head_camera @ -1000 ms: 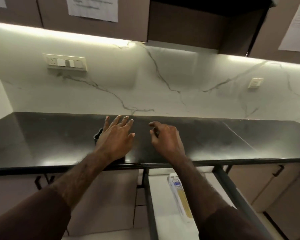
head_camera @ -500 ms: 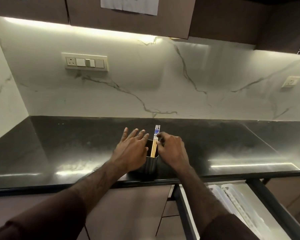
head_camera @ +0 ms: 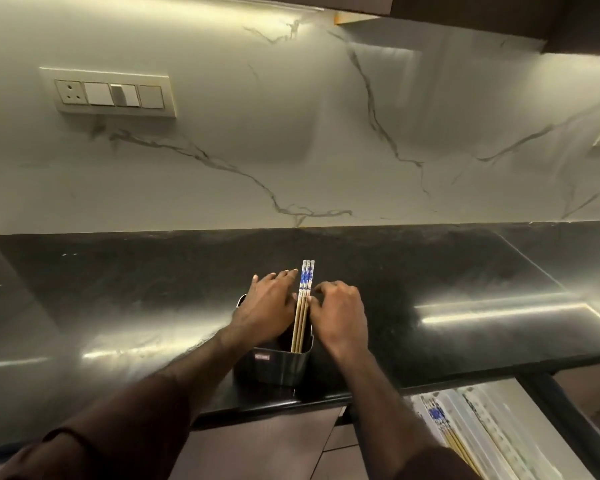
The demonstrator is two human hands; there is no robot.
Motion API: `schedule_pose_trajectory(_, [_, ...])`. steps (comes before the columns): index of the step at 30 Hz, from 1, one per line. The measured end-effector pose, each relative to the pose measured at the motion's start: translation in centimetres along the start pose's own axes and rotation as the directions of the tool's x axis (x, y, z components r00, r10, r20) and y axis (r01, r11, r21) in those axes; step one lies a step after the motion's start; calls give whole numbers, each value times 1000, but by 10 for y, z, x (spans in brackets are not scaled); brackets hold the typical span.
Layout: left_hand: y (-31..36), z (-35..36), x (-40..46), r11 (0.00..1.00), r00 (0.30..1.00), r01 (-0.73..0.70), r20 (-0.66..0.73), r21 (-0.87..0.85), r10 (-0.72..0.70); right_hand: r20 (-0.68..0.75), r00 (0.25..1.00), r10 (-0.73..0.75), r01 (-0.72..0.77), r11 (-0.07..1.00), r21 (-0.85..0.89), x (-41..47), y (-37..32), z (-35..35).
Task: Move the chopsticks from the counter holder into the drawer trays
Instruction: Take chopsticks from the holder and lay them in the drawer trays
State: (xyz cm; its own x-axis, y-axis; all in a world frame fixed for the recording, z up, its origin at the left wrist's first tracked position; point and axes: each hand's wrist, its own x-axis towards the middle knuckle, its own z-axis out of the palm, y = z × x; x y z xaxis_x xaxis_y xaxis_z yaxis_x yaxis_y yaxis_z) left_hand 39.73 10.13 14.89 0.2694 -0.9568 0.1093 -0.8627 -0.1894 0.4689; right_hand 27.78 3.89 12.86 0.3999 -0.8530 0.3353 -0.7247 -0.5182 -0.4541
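White plastic trays [head_camera: 492, 441] lie in the open drawer [head_camera: 548, 410] nearest, one holding chopsticks. On the glossy black counter [head_camera: 118, 306] stands a dark squarish holder [head_camera: 284, 367] with three pale wooden chopsticks [head_camera: 303, 306], blue-patterned tops upright. Left hand [head_camera: 267, 306] lies flat and open beside them; right hand [head_camera: 340, 313] pinches their shafts.

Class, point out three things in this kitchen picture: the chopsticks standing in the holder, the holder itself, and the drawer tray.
chopsticks [head_camera: 300, 320], head view, on the wooden shafts between the hands.
holder [head_camera: 284, 367], head view, on its dark front wall.
drawer tray [head_camera: 499, 441], head view, on a white ridge of the tray.
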Motion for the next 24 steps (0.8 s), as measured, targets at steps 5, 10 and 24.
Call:
schedule_pose_trajectory(5, [-11, 18, 40, 981, 993, 111, -12, -157, -115, 93, 996, -14, 15, 1000, -4, 25, 13, 28])
schedule_pose_trajectory(10, [-20, 31, 60, 889, 979, 151, -57, -431, -194, 149, 988, 34, -37, 999, 14, 36, 12, 44])
schedule_pose_trajectory(24, [-31, 10, 60, 400, 971, 147, 54, -905, -235, 176, 980, 90, -127, 969, 210, 40, -12, 29])
